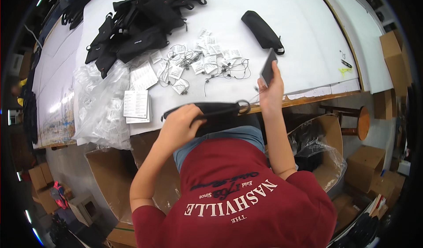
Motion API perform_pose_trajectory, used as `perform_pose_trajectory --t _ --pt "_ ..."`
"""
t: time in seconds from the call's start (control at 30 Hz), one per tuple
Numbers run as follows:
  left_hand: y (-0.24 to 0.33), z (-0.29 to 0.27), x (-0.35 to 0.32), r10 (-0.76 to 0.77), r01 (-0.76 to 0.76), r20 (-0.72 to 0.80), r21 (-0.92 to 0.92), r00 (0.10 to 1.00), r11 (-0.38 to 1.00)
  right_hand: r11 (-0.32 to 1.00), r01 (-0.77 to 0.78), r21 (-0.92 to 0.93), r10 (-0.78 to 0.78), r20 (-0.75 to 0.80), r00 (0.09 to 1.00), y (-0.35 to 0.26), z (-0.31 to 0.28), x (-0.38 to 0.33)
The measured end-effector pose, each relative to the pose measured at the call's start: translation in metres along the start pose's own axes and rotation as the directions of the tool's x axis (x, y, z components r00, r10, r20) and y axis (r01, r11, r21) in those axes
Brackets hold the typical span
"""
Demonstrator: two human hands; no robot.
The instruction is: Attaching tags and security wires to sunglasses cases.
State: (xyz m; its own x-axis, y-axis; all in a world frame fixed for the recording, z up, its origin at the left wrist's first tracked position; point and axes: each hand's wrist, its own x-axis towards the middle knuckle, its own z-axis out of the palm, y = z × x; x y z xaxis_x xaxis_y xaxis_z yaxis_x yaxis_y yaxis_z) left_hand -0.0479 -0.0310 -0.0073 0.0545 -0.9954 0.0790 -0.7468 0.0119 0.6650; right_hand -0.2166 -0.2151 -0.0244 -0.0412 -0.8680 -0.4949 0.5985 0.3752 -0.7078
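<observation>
While the left hand (181, 121) grips a black pouch (219, 109) at the frame's centre, the right hand (271, 89) (further right) pinches a dark card (268, 69); keeping the pouch steady should help.

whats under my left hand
Part of a black pouch lies under the left hand; more of the pouch shows to either side. The stretch directly beneath the palm and fingers is covered, so it cannot be seen.
</observation>
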Motion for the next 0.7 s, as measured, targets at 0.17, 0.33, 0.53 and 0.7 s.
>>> perform_pose_trajectory --t 0.17,0.33,0.53,0.7 --pt "0.016 0.014 -0.008 0.012 -0.007 0.101 -0.046 0.995 0.999 0.957 0.199 -0.211 -0.150 0.229 0.962 0.022 -0.022 0.007" --pt "0.018 0.008 -0.009 -0.017 0.021 0.102 -0.031 0.995 0.999 0.964 0.128 -0.233 -0.071 0.241 0.968 0.030 -0.026 0.002" --pt "0.018 0.006 -0.009 -0.030 0.038 0.117 -0.071 0.993 0.997 0.949 0.024 -0.314 0.077 0.306 0.949 0.039 -0.041 0.004" --pt "0.017 0.005 -0.009 -0.003 0.017 0.125 -0.115 0.992 0.993 0.970 -0.034 -0.242 0.110 0.311 0.944 0.043 -0.042 -0.002"
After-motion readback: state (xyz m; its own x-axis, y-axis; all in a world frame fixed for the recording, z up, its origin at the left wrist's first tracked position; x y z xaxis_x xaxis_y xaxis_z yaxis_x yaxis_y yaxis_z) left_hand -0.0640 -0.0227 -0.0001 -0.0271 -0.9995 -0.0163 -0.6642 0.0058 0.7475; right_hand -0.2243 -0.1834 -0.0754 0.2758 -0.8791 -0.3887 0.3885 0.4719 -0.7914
